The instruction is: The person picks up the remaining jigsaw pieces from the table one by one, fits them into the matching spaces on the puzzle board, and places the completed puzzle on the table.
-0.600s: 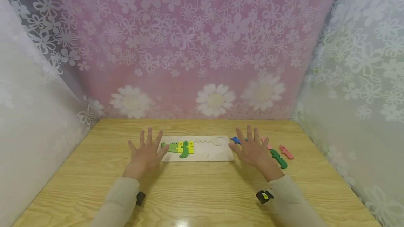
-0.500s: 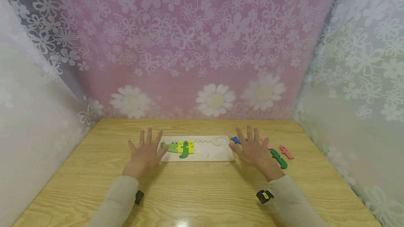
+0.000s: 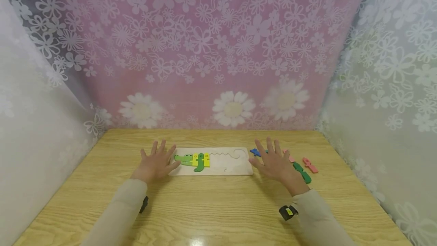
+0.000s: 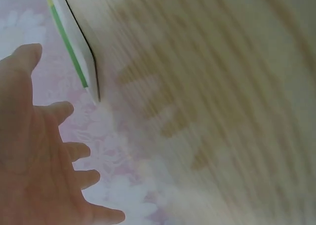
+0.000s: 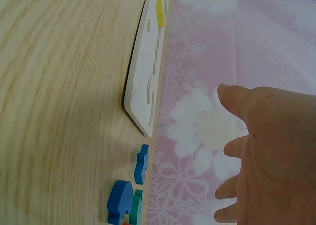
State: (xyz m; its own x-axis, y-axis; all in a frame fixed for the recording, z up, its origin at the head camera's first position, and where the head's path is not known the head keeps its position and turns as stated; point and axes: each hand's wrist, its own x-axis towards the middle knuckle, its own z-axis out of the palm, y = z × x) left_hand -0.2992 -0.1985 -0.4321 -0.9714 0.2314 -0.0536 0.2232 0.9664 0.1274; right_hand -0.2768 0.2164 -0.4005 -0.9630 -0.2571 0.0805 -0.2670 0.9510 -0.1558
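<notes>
A pale wooden puzzle board (image 3: 222, 168) lies mid-table. In its left part sit a green crocodile head piece (image 3: 184, 159), two yellow pieces (image 3: 206, 160) and a green leg piece (image 3: 200, 164) between them. My left hand (image 3: 154, 165), fingers spread, hovers by the board's left end and holds nothing; its shadow falls on the wood in the left wrist view. Over the board's right end and the loose pieces, my right hand (image 3: 273, 164) is spread too, with nothing in it. It partly hides a blue piece (image 3: 255, 152) and a pink piece (image 3: 290, 156).
Farther right on the wooden table (image 3: 211, 208) lie a dark green piece (image 3: 302, 172) and another pink piece (image 3: 310, 165). The right wrist view shows a second blue piece (image 5: 120, 200) and a teal piece (image 5: 137, 207). Floral cloth (image 3: 184, 67) closes off the back and sides.
My left hand has drifted slightly left and its forearm has swung outward, baring more of the board's left end. My right hand has barely moved. Board and pieces lie as before.
</notes>
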